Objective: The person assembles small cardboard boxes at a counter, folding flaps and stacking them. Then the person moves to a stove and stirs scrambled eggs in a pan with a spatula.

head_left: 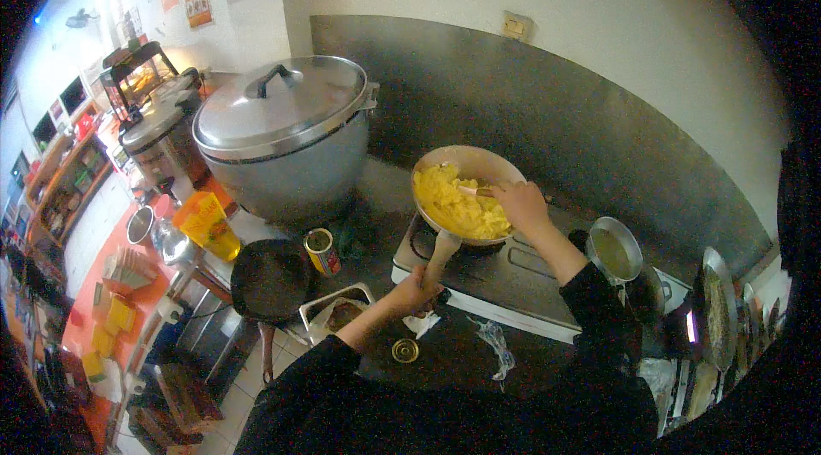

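A light-coloured frying pan (487,166) is tilted over the stove (522,284), full of yellow scrambled egg (457,203). My left hand (416,291) is closed round the pan's handle (441,254), which points toward me. Over the pan's right side, my right hand (523,203) grips a utensil with a pale end, perhaps a spatula (475,192). Its tip is in the egg, and the fingers hide much of its handle.
A big lidded pot (282,147) stands at the back left. Near it are an orange pouch of oil (208,227), an open can (321,251) and a dark square pan (272,278). A small saucepan (614,250) sits at the right. A crumpled plastic wrapper (496,348) lies in front.
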`<state>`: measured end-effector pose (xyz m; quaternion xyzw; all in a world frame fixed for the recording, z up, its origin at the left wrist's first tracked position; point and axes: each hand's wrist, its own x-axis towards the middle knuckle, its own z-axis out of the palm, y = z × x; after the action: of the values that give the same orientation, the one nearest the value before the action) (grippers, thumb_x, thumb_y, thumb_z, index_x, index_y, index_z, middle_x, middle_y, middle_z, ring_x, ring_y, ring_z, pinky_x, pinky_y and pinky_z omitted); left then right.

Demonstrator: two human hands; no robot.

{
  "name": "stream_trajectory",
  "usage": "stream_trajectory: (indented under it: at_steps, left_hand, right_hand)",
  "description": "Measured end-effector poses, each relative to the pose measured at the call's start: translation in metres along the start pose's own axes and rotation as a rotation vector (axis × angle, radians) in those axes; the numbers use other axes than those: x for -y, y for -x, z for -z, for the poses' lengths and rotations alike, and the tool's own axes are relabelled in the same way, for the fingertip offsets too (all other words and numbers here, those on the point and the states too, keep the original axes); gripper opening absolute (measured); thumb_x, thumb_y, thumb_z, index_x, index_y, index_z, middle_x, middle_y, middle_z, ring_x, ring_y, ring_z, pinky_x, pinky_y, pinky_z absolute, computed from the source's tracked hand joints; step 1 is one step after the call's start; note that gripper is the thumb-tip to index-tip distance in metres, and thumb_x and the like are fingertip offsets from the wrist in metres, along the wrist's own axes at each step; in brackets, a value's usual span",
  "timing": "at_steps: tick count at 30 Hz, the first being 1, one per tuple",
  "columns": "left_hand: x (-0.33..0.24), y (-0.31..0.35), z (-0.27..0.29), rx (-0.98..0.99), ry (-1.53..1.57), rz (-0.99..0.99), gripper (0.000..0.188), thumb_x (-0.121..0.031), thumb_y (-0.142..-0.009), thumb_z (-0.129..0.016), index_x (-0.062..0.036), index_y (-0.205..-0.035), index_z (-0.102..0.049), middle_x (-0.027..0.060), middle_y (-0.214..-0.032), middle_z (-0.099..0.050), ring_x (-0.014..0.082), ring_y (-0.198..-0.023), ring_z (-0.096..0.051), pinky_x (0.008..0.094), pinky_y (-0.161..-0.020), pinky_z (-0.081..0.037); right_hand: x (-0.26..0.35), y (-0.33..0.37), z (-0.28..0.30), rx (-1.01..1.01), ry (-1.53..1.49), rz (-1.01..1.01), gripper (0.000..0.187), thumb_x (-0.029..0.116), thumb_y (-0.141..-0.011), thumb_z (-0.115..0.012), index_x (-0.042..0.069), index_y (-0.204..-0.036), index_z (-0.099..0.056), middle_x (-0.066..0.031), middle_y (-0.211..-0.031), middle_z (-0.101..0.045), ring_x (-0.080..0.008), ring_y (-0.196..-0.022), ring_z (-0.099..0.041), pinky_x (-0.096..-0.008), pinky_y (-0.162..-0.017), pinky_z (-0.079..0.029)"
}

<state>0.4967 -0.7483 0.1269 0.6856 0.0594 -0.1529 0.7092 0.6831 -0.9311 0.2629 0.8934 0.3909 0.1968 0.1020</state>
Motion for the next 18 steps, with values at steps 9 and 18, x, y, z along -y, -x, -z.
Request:
stream_trajectory:
  at_steps: [9,18]
  left_hand:
    - [-0.040,0.027,-0.015,-0.053,-0.130,0.010,0.046,-0.021,-0.083,-0.057,-0.0085,-0.114,-0.027,0.0045,-0.065,-0.047,0.0131,-0.049,-0.044,0.0276,-0.035,-0.037]
    - [-0.029,0.019,-0.015,-0.118,-0.223,0.000,0.051,-0.023,-0.083,-0.057,-0.0107,-0.120,-0.025,0.0045,-0.062,-0.047,0.0136,-0.048,-0.047,0.0282,-0.037,-0.040]
  right_hand:
    - [0.001,0.052,0.083,0.037,0.171,0.006,0.021,0.013,-0.075,-0.049,0.013,-0.093,-0.059,-0.0065,-0.086,-0.056,-0.0242,-0.078,-0.057,-0.0383,-0.066,-0.045]
    - [0.035,0.031,0.029,0.071,-0.158,-0.126,0.023,0.025,-0.079,-0.048,0.009,-0.087,-0.062,-0.0144,-0.078,-0.061,-0.0309,-0.071,-0.061,-0.0421,-0.060,-0.049]
